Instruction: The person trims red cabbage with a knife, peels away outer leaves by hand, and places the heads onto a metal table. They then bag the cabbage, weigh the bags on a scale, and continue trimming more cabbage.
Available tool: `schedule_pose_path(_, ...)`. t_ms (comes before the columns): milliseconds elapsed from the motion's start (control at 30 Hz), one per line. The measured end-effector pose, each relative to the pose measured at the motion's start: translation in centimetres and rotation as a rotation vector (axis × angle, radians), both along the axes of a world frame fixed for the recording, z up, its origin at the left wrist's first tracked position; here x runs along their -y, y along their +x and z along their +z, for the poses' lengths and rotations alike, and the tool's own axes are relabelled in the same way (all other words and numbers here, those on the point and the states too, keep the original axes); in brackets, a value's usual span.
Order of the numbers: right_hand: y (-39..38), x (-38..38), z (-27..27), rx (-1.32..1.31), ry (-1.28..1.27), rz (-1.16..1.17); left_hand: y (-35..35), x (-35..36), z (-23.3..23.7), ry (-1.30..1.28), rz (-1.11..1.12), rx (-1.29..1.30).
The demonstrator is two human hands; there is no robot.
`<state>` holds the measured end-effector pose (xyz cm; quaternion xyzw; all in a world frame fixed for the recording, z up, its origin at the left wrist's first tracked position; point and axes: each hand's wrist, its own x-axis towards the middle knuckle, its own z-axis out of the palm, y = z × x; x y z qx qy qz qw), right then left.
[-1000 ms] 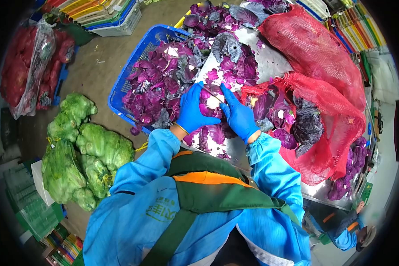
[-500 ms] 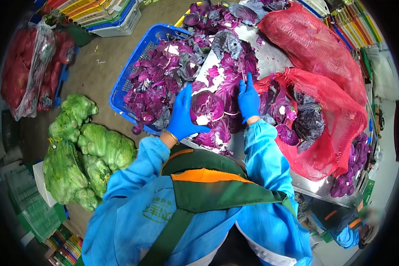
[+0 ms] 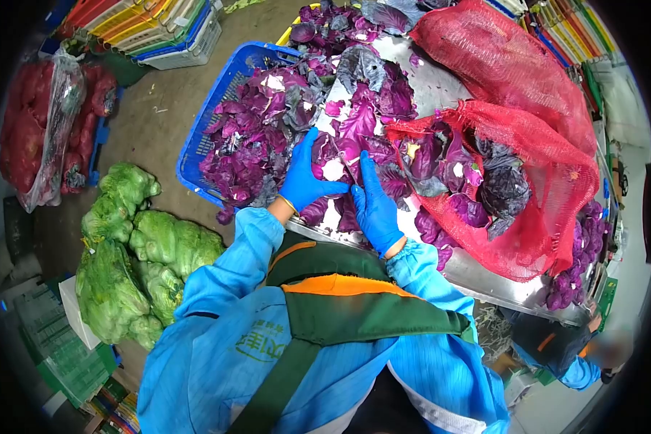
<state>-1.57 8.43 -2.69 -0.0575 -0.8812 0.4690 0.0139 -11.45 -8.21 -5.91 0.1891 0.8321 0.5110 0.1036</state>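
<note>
My left hand point(image 3: 301, 177), in a blue glove, is curled round the left side of a red cabbage point(image 3: 324, 150) with its thumb stretched across the near side. The cabbage's pale cut stem point(image 3: 333, 169) faces up. My right hand point(image 3: 376, 211), also gloved in blue, is closed at the cabbage's right side, its fingertips near the stem. A thin sliver of what looks like a knife point(image 3: 351, 171) shows by those fingertips; the rest is hidden. Loose purple leaves point(image 3: 360, 123) lie around on the metal table point(image 3: 441, 98).
A blue basket point(image 3: 189, 155) heaped with purple leaves stands to the left. Red mesh sacks point(image 3: 510, 69) lie at the right, one open with cabbages showing. Bagged green vegetables point(image 3: 173, 242) sit on the floor at left. Another person point(image 3: 557, 347) is at lower right.
My right hand has come left and nearer me, from beyond the cabbage's right side to its stem. The cabbage has turned or shifted slightly in my left hand, which stays nearly in place.
</note>
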Motion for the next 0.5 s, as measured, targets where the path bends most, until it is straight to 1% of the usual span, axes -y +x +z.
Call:
schedule_pose_path(33,-0.1,0.0,0.0,0.002,-0.001,0.000,0.0,-0.2,-0.4,-0.009,0.013,-0.008)
schedule_pose_path(100,-0.5,-0.2,0.2,0.131,-0.002,-0.017,0.0,-0.6,-0.7,-0.017,0.022,-0.013)
schedule_pose_path(133,-0.3,-0.3,0.1,0.134,-0.003,-0.019,0.1,-0.7,-0.8,-0.007,0.024,-0.007)
schedule_pose_path(200,0.0,-0.5,-0.3,-0.078,0.011,0.006,0.0,-0.8,-1.0,0.003,0.027,0.001)
schedule_pose_path(300,-0.2,-0.2,-0.5,-0.037,0.063,-0.041,-0.2,-0.8,-0.9,-0.007,0.011,0.004)
schedule_pose_path(367,-0.4,-0.3,-0.6,0.001,0.074,-0.074,0.3,-0.9,-0.2,-0.065,-0.036,-0.080)
schedule_pose_path(400,-0.5,-0.4,-0.6,0.034,0.088,-0.099,0.5,-1.2,-0.1,-0.065,-0.044,-0.076)
schedule_pose_path(433,-0.9,-0.3,-0.2,0.082,0.086,-0.150,0.8,-1.7,-0.1,-0.087,0.003,-0.080)
schedule_pose_path(500,-1.6,0.0,-0.6,0.071,0.112,-0.207,1.2,-2.4,-0.1,-0.132,0.047,-0.135)
